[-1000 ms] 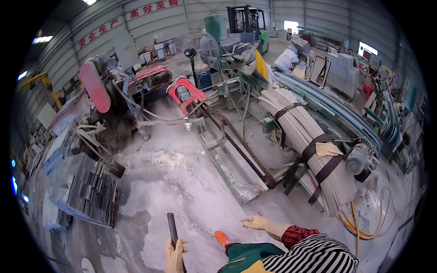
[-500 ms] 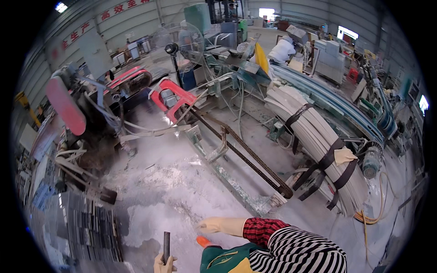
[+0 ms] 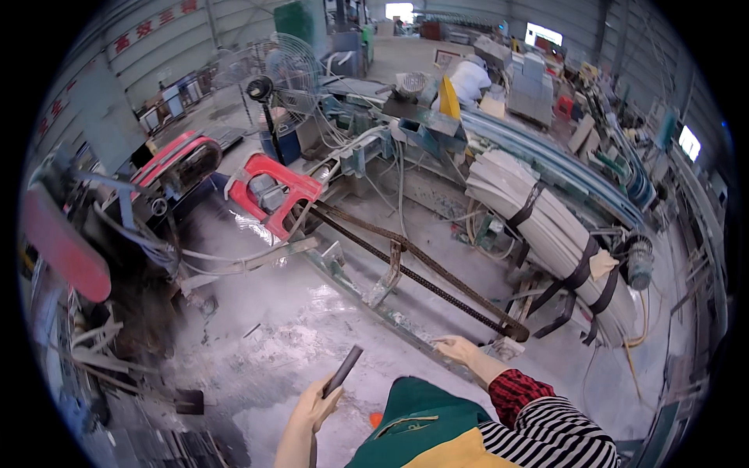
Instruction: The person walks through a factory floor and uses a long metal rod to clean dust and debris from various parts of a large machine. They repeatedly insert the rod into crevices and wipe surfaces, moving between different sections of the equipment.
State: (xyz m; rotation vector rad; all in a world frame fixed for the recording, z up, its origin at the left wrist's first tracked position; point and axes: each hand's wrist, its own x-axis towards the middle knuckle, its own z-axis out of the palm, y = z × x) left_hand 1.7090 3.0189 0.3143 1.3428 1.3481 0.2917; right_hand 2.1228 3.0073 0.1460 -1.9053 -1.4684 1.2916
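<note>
A short dark grey bar (image 3: pixel 344 370) stands up at a slant from my left hand (image 3: pixel 315 404), whose fingers are wrapped round its lower end. Over the wet, pale floor to the right, my right hand (image 3: pixel 459 350) reaches out with its fingers loosely extended and nothing visible in them. It appears above the green metal rail (image 3: pixel 367 308), and I cannot tell whether it touches it. Beyond it runs a long chain drive (image 3: pixel 437 273). My green and yellow apron (image 3: pixel 413 409) hangs between the two arms.
A stack of dark slabs (image 3: pixel 148 437) sits blurred at the lower left. Red-guarded machinery (image 3: pixel 66 246) stands on the left, a red frame with a motor (image 3: pixel 273 191) ahead. A strapped bundle of pale strips (image 3: pixel 554 242) lies right, beside a blue-green conveyor (image 3: pixel 554 160). A fan (image 3: pixel 290 74) stands behind.
My view has swung to the right. My left hand has risen further into view with the bar, which now tilts right. My right hand has moved right and a little up.
</note>
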